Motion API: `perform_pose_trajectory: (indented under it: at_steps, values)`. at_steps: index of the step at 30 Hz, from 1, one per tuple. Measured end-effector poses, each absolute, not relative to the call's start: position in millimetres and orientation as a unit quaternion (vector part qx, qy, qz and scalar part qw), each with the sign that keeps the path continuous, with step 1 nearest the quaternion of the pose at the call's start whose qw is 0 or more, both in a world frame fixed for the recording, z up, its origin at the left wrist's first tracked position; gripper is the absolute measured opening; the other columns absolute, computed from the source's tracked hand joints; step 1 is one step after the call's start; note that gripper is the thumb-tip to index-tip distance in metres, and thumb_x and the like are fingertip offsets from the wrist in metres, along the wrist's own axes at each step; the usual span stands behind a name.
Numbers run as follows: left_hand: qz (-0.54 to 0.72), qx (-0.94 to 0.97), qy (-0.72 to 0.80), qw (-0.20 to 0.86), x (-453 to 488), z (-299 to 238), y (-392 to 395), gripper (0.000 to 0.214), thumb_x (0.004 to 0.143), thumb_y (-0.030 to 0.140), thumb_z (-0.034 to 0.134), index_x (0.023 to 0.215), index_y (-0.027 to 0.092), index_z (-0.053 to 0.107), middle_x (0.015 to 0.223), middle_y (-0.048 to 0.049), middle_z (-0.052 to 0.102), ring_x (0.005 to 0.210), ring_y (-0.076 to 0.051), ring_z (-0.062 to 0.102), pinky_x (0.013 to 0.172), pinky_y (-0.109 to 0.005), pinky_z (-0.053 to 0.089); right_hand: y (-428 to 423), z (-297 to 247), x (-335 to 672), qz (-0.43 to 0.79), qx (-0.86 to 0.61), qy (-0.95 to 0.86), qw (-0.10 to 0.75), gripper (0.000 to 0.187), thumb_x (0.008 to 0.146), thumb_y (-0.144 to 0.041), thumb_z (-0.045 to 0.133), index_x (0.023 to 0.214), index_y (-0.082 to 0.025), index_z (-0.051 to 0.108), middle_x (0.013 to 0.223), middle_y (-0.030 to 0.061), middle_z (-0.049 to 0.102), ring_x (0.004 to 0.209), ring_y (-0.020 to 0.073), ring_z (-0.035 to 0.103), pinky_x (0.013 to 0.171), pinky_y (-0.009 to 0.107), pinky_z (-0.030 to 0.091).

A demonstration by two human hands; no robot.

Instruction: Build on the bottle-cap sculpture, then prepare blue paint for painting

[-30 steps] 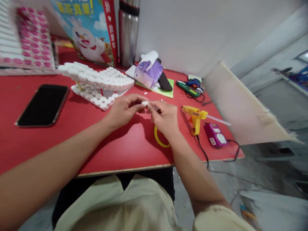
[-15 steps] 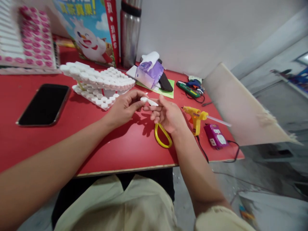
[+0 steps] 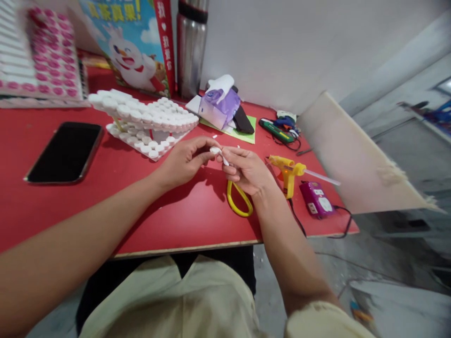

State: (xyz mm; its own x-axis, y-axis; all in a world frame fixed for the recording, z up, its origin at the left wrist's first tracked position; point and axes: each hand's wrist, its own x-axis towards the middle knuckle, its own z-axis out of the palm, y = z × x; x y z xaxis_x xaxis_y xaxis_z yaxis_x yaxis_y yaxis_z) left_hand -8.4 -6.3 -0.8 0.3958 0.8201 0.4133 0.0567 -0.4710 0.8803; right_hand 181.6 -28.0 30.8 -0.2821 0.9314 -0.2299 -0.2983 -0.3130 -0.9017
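Step in hand, my read: two-handed fine work on a small white piece (image 3: 215,150), peeling or shaping, can't tell which. It's held up over the worktop (image 3: 197,220), between both hands, near the white disc structure (image 3: 141,115). Left hand (image 3: 185,157): fingers pinched on the rounded end. Right hand (image 3: 248,170): fingers closed on the narrow end. One part or two: too small to tell. Yellow loop (image 3: 242,214) just below right hand; glue gun (image 3: 289,173) beyond it, unheld. Next move probably calls for a firm left pinch and light right-hand pull.
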Motion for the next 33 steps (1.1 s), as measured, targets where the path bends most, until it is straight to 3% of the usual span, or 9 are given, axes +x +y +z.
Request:
perform_pose_trajectory:
  at_steps: [9,14,18,25,33]
  values:
    - [0.46,0.686,0.335,0.453,-8,5,-7,0.02,0.093,0.033,0.068,0.102,0.015,0.071,0.087,-0.0048,0.074,0.072,-0.014,0.064,0.071,-0.027,0.052,-31,28,176,0.585,-0.466,-0.456,0.482,0.028,0.066,-0.037,0.092,0.077,-0.016,0.076,0.069,0.001,0.073,0.042,0.004,0.045,0.036,0.019,0.029]
    - [0.454,0.651,0.34,0.505,-7,3,-7,0.028,0.091,0.04,0.072,0.103,0.015,0.073,0.087,-0.0054,0.074,0.072,-0.014,0.063,0.071,-0.028,0.052,-33,26,173,0.538,-0.474,-0.477,0.508,0.019,0.072,-0.032,0.087,0.074,-0.017,0.075,0.065,-0.0002,0.071,0.04,0.0046,0.045,0.037,0.021,0.028]
    - [0.457,0.62,0.35,0.533,-5,3,-9,0.03,0.088,0.043,0.075,0.099,0.015,0.074,0.083,-0.0042,0.072,0.07,-0.014,0.061,0.069,-0.027,0.051,-36,21,170,0.414,-0.508,-0.552,0.516,0.019,0.082,-0.033,0.08,0.072,-0.018,0.073,0.062,-0.0014,0.069,0.041,0.0056,0.045,0.042,0.023,0.034]
    - [0.455,0.591,0.364,0.558,-3,6,-12,0.025,0.082,0.038,0.079,0.092,0.015,0.073,0.082,-0.0037,0.073,0.069,-0.013,0.063,0.068,-0.028,0.053,-38,11,169,0.171,-0.515,-0.685,0.486,0.018,0.089,-0.027,0.071,0.073,-0.02,0.07,0.065,-0.0017,0.067,0.059,0.011,0.057,0.061,0.026,0.044]
    - [0.463,0.598,0.377,0.535,-4,4,-13,0.027,0.078,0.038,0.082,0.089,0.015,0.073,0.084,-0.0055,0.076,0.074,-0.017,0.068,0.073,-0.031,0.056,-40,12,168,0.133,-0.496,-0.722,0.463,0.015,0.09,-0.023,0.066,0.076,-0.019,0.071,0.07,0.0004,0.07,0.064,0.0125,0.061,0.062,0.026,0.044]
